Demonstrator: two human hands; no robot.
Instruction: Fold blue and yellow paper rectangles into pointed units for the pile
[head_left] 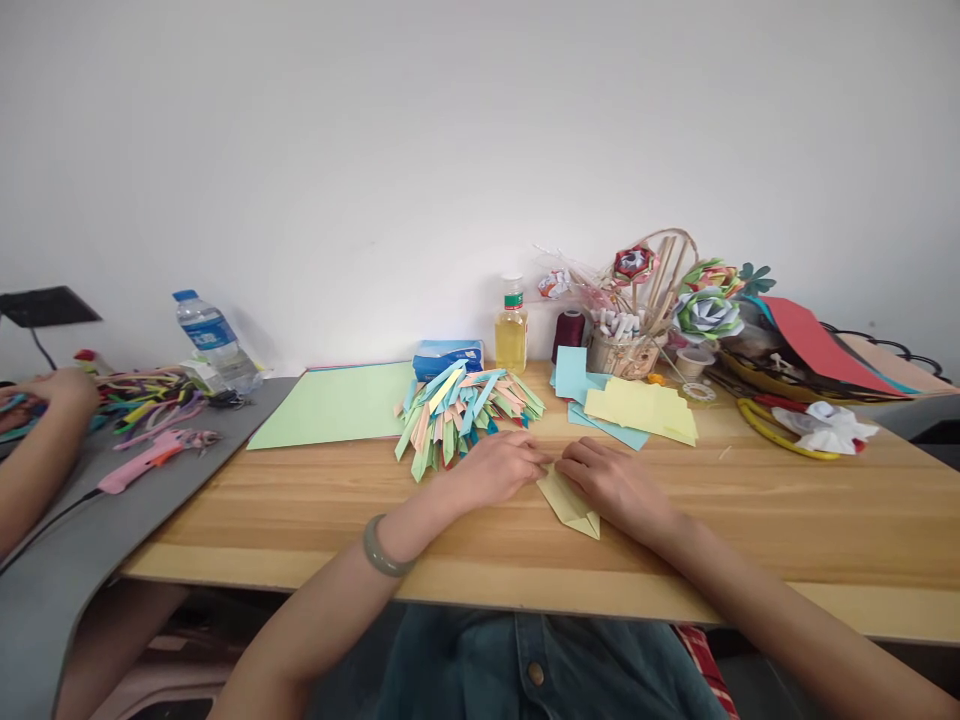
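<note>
A folded pale yellow paper point(571, 506) lies on the wooden table in front of me, its near end creased into a point. My left hand point(504, 467), with a bangle on the wrist, has its fingers curled at the paper's far left corner. My right hand point(611, 485) is closed over the paper's far right edge, covering part of it. The fingertips of both hands meet near the far end, and the exact grip is partly hidden. Just beyond my left hand is a heap of folded paper strips point(457, 405) in blue, green and peach.
Loose yellow sheets point(645, 408) overlap blue ones point(571, 373) behind my right hand. Farther back stand a bottle of yellow liquid point(511, 338) and a basket point(626, 355) with paper flowers. On the left grey table are a pink glue gun point(154, 460) and another person's arm point(52, 450).
</note>
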